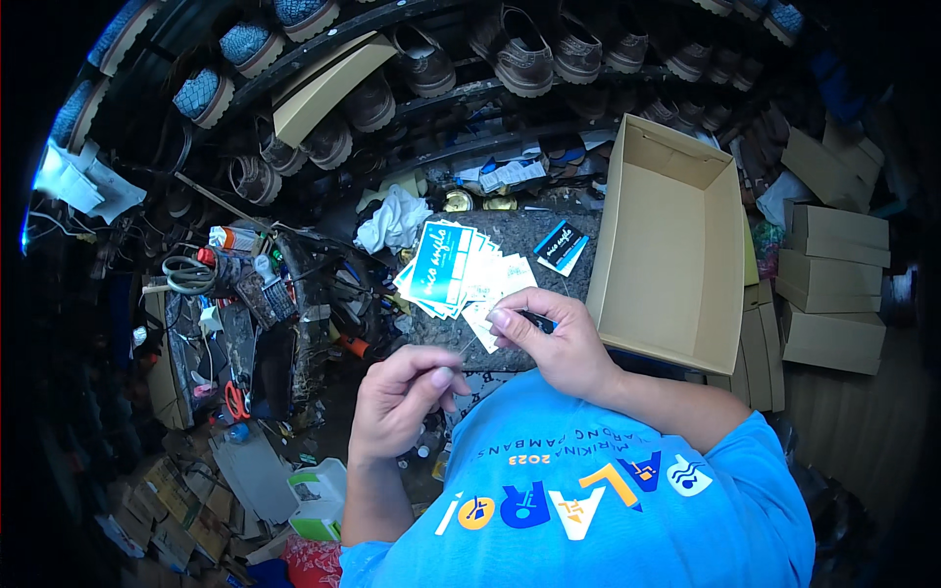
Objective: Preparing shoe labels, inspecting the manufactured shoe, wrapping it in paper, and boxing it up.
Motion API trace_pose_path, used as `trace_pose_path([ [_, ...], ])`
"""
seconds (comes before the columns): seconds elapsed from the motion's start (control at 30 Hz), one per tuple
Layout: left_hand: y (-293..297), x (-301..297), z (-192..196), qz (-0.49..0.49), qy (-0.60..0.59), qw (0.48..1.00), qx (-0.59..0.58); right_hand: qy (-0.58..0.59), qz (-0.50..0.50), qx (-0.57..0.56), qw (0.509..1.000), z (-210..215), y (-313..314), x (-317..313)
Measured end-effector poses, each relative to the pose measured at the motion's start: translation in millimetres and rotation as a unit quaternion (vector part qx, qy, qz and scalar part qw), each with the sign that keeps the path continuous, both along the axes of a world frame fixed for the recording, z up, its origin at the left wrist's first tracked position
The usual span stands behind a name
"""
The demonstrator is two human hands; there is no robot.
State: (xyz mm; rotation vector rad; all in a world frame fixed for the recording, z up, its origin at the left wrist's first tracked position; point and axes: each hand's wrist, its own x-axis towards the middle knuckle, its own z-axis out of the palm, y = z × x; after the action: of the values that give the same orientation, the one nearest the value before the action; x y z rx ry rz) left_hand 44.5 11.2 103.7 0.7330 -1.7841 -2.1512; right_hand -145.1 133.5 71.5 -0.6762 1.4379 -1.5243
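Observation:
My left hand (397, 397) is closed in a pinch, with a thin strand (470, 346) running from its fingertips toward the other hand. Thumb and forefinger of my right hand (564, 343) press together, and a small dark piece (537, 320) shows among its fingers; its kind I cannot make out. Just beyond the hands, a pile of blue-and-white printed cards (441, 263) lies on a dark, worn work surface (524, 227). White tags (510, 276) lie beside it, partly behind my right hand. A few smaller black-and-blue cards (562, 247) rest farther right.
An open cardboard box (667, 250) stands right of my right hand. Closed boxes (833, 294) are stacked beyond it. Brown shoes (520, 54) line shelves at the back. Left are a cluttered bench, orange-handled scissors (236, 400) and crumpled white paper (392, 220).

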Motion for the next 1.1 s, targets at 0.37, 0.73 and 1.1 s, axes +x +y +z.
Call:
trace_pose_path([
  [0.37,0.7,-11.7,-6.0,0.094,0.136,0.986,-0.036,-0.154,0.099,0.03,0.983,-2.2,-0.6,-4.3],
  [0.73,17.2,-47.9,15.3,0.13,-0.011,0.95,-0.283,0.033,-0.025,-0.052,0.998,-9.0,3.6,3.2],
  [1.1,26.4,-66.6,13.8,0.11,0.003,0.911,-0.398,0.189,-0.073,-0.074,0.976,-11.2,6.7,9.8],
])
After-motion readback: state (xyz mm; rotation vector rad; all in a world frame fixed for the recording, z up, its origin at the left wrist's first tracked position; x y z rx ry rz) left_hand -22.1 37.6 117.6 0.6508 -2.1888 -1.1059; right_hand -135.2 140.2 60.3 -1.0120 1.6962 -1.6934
